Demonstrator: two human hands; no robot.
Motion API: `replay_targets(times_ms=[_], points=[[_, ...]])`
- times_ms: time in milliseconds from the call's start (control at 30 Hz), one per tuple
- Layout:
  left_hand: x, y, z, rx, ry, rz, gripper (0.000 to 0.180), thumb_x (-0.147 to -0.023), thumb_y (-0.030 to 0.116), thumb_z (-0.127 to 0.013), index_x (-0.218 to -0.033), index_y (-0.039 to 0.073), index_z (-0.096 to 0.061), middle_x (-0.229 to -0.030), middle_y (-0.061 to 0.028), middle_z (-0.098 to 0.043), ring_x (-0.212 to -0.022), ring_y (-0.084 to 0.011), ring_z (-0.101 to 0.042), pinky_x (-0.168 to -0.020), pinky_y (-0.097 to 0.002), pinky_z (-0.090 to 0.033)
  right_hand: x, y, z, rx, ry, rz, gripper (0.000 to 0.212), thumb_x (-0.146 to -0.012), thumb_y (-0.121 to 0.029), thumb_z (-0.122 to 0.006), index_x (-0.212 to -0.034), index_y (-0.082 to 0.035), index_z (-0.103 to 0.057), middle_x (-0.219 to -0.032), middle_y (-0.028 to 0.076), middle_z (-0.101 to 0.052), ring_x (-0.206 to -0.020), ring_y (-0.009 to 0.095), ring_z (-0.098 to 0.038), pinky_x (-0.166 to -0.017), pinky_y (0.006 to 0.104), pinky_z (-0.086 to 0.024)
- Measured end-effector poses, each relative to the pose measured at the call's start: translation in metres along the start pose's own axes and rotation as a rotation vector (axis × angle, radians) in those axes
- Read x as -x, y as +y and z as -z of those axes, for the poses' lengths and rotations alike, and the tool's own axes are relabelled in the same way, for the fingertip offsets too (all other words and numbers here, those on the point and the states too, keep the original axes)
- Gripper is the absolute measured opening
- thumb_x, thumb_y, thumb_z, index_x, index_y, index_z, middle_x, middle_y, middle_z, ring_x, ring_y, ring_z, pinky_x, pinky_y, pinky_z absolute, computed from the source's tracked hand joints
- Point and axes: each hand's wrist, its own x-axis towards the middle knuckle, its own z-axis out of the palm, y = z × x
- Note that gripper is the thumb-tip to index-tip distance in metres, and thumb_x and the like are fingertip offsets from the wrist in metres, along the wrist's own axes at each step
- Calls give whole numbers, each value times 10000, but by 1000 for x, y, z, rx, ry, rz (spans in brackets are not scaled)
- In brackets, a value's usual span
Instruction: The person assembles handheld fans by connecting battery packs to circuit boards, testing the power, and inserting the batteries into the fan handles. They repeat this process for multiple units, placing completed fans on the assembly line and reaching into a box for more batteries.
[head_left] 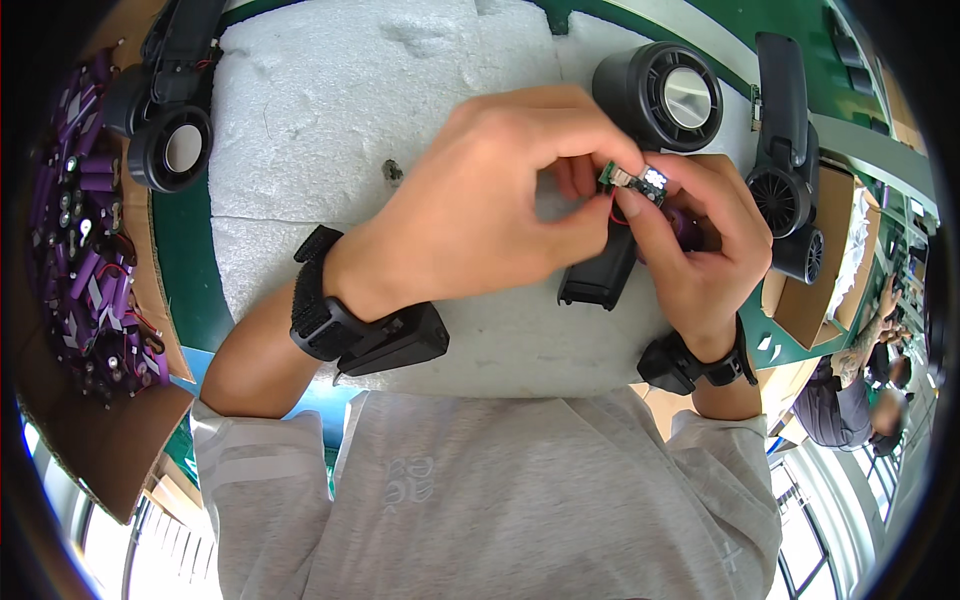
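Note:
My left hand (480,195) and my right hand (715,225) meet over the white foam slab. Between their thumbs and index fingers is a small circuit board (652,183) with a metal connector and lit white segments. Both hands pinch it, the left at its green end, the right at its lit end. Thin red wire shows below the board. Partly hidden behind my right fingers is a purple battery cell (686,229). A black handheld fan lies beneath, its round head (660,97) beyond my hands and its handle (598,272) below; its middle is covered.
At the left stands a cardboard box (110,470) of purple battery cells (95,270), beside another black fan (170,148). Further black fans (785,190) and an open cardboard box (815,290) are on the right. Foam (310,110) covers the green table. People (850,400) work at far right.

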Motion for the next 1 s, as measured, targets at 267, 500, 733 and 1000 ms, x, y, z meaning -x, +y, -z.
replay_targets(times_ms=[267, 500, 733, 1000], points=[[3, 3, -16, -208, 94, -31, 451, -710, -94, -661, -1123, 69, -583, -936, -68, -606, -759, -167, -635, -641, -272, -521, 2, -2, 1, -136, 16, -109, 195, -805, 36, -721, -993, 27, -669, -873, 49, -618, -587, 48, -544, -475, 181, -388], [5, 4, -19, -235, 83, 1, 458, -723, -87, -647, -1147, 70, -575, -894, -66, -608, -719, -171, -627, -638, -277, -516, -2, -4, 6, -86, 0, -116, 174, -804, 41, -718, -972, 32, -673, -887, 59, -618, -588, 52, -551, -471, 182, -394], [4, 7, -14, -173, 27, 42, 448, -741, -75, -624, -1162, 69, -575, -911, -75, -618, -737, -173, -624, -660, -278, -514, -3, -2, 7, -70, 11, -125, 211, -729, 11, -782, -930, -5, -717, -817, 66, -634, -578, 69, -547, -487, 199, -400], [4, 4, -13, -101, 17, 70, 427, -749, -75, -608, -1153, 58, -589, -941, -61, -627, -770, -151, -614, -687, -272, -515, -6, 0, 12, 51, -128, 53, 251, -736, 67, -750, -978, 4, -724, -867, 68, -608, -565, 74, -518, -476, 208, -383]])
